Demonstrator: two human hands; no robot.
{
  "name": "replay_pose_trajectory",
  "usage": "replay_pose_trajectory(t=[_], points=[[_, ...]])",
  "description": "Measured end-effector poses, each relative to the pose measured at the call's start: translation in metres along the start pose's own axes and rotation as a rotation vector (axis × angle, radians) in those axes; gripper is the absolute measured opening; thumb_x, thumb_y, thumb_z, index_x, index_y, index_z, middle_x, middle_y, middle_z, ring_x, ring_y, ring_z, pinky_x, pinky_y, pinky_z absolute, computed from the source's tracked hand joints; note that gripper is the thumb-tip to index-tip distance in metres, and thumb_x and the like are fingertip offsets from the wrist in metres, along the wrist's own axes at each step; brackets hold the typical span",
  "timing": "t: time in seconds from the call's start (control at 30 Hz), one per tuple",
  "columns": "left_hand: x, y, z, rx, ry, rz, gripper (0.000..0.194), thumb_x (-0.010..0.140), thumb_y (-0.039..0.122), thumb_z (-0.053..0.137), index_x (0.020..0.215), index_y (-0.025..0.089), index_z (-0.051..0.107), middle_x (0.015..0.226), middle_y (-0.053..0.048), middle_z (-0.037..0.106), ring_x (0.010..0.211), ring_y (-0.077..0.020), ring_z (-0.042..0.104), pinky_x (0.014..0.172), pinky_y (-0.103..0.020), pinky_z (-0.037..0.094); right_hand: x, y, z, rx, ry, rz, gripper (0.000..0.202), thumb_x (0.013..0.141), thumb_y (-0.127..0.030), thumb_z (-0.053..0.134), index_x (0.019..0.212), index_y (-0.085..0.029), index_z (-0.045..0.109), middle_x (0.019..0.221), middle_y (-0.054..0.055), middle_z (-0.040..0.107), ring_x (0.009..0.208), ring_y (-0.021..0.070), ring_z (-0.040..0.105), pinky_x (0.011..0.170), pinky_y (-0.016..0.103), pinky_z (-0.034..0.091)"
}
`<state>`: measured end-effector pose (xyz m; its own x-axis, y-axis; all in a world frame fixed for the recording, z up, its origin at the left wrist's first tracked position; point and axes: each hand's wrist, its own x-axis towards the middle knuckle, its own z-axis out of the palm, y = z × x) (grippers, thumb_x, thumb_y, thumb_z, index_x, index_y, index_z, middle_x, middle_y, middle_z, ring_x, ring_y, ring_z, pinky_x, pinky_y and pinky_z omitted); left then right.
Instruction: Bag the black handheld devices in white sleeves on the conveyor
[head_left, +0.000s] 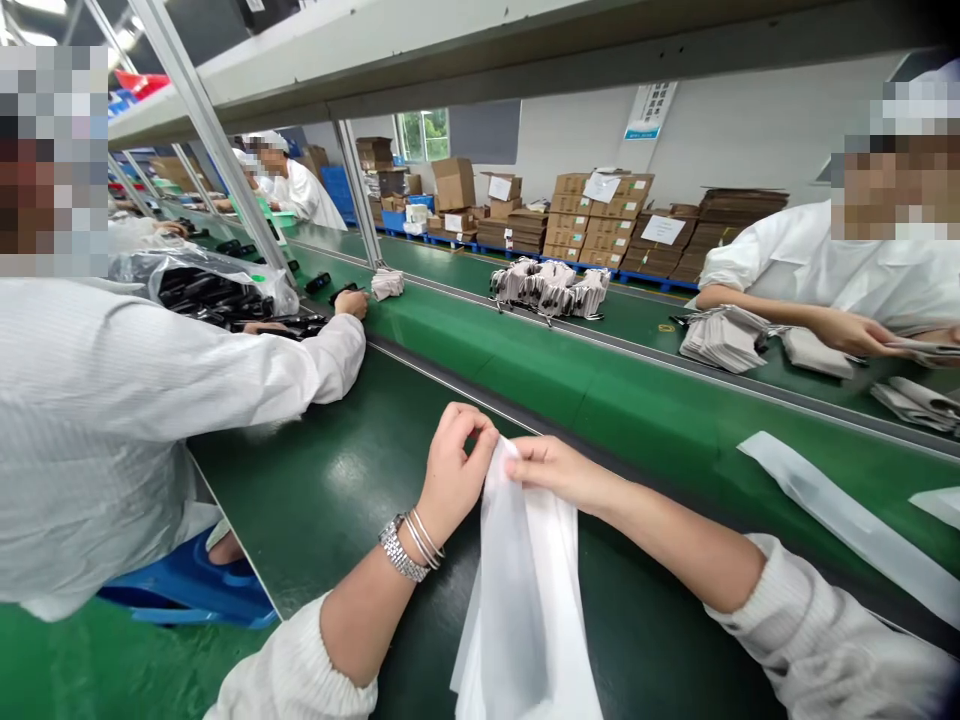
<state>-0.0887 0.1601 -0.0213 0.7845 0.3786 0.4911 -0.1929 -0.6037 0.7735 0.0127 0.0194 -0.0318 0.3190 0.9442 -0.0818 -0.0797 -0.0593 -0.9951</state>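
Note:
My left hand [459, 460] pinches the top end of a long, translucent white plastic sleeve [516, 600] between thumb and finger. From the other side my right hand [559, 470] grips the same end, its thumb on the front of the film. The sleeve hangs down toward me over a stack of similar white sleeves [574, 620], whose lower ends run out of view. Whether the sleeve's mouth is parted I cannot tell. Another translucent sleeve [847, 515] lies flat on the green conveyor belt [525, 370] to the right, with part of one more at the edge.
A co-worker's white sleeve [255, 350] reaches across at left, near a bag of black items [217, 285]. Bundled pale pieces [551, 288] lie beyond the belt. Across it, another person handles folded pale pieces [724, 338]. A metal post [217, 140] and overhead shelf beam [450, 50] frame the bench.

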Motion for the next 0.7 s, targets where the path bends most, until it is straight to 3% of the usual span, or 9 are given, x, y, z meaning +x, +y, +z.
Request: replay_pose_trajectory(t=[0.07, 0.13, 0.27, 0.33, 0.43, 0.53, 0.6, 0.7], points=[[0.002, -0.003, 0.0, -0.01, 0.009, -0.026, 0.016, 0.091, 0.023, 0.049, 0.076, 0.017, 0.054, 0.086, -0.002, 0.053, 0.081, -0.0117, 0.051, 0.075, -0.025, 0.044, 0.008, -0.011, -0.012, 0.022, 0.187, -0.044, 0.034, 0.078, -0.05, 0.066, 0.09, -0.018, 0.063, 0.084, 0.003, 0.063, 0.076, 0.0174, 0.06, 0.074, 0.031, 0.048], [0.003, -0.007, 0.0, 0.002, 0.007, -0.05, 0.017, 0.09, 0.023, 0.049, 0.075, 0.017, 0.054, 0.084, -0.001, 0.053, 0.08, -0.0113, 0.05, 0.075, -0.024, 0.044, 0.024, -0.027, -0.037, -0.046, 0.458, -0.128, 0.032, 0.079, -0.049, 0.062, 0.09, -0.019, 0.061, 0.081, 0.003, 0.061, 0.074, 0.0177, 0.058, 0.069, 0.03, 0.047], [0.004, -0.012, 0.002, 0.089, -0.05, -0.064, 0.015, 0.088, 0.02, 0.05, 0.074, 0.017, 0.056, 0.084, -0.001, 0.054, 0.077, -0.0113, 0.05, 0.072, -0.024, 0.043, 0.06, -0.056, -0.106, -0.405, 0.883, -0.245, 0.023, 0.087, -0.04, 0.048, 0.077, -0.02, 0.053, 0.069, 0.0, 0.052, 0.067, 0.0163, 0.051, 0.065, 0.029, 0.042], [0.003, -0.012, 0.002, 0.138, -0.088, -0.05, 0.014, 0.087, 0.019, 0.051, 0.075, 0.018, 0.058, 0.084, -0.001, 0.055, 0.077, -0.0114, 0.049, 0.072, -0.024, 0.043, 0.071, -0.058, -0.134, -0.641, 0.984, -0.222, 0.025, 0.089, -0.035, 0.042, 0.07, -0.02, 0.048, 0.068, 0.001, 0.049, 0.069, 0.0177, 0.05, 0.068, 0.03, 0.041], [0.003, -0.011, 0.002, 0.176, -0.125, -0.036, 0.013, 0.087, 0.018, 0.051, 0.077, 0.018, 0.059, 0.086, -0.001, 0.056, 0.076, -0.0114, 0.049, 0.072, -0.025, 0.042, 0.072, -0.041, -0.146, -0.928, 0.966, -0.216, 0.015, 0.086, -0.027, 0.045, 0.077, -0.019, 0.054, 0.085, 0.006, 0.058, 0.088, 0.0233, 0.055, 0.08, 0.036, 0.042], [0.002, -0.01, 0.002, 0.192, -0.143, -0.036, 0.013, 0.088, 0.019, 0.051, 0.078, 0.018, 0.059, 0.087, -0.001, 0.056, 0.076, -0.0111, 0.049, 0.072, -0.025, 0.041, 0.056, -0.01, -0.125, -0.996, 0.828, -0.333, 0.021, 0.082, -0.023, 0.051, 0.101, -0.02, 0.059, 0.111, 0.01, 0.058, 0.105, 0.0249, 0.054, 0.089, 0.038, 0.042], [0.001, -0.01, 0.003, 0.202, -0.151, -0.036, 0.013, 0.088, 0.019, 0.051, 0.078, 0.019, 0.059, 0.087, 0.0, 0.056, 0.075, -0.0108, 0.049, 0.071, -0.025, 0.041, 0.041, 0.01, -0.103, -0.931, 0.666, -0.35, 0.025, 0.084, -0.024, 0.05, 0.107, -0.021, 0.059, 0.112, 0.008, 0.059, 0.099, 0.0214, 0.058, 0.084, 0.035, 0.045], [0.0, -0.012, 0.004, 0.212, -0.168, -0.038, 0.013, 0.088, 0.019, 0.051, 0.078, 0.019, 0.058, 0.087, 0.0, 0.056, 0.076, -0.011, 0.049, 0.069, -0.024, 0.039, 0.021, 0.031, -0.077, -0.765, 0.468, -0.247, 0.021, 0.088, -0.027, 0.048, 0.104, -0.022, 0.061, 0.097, 0.004, 0.064, 0.079, 0.016, 0.06, 0.071, 0.03, 0.047]])
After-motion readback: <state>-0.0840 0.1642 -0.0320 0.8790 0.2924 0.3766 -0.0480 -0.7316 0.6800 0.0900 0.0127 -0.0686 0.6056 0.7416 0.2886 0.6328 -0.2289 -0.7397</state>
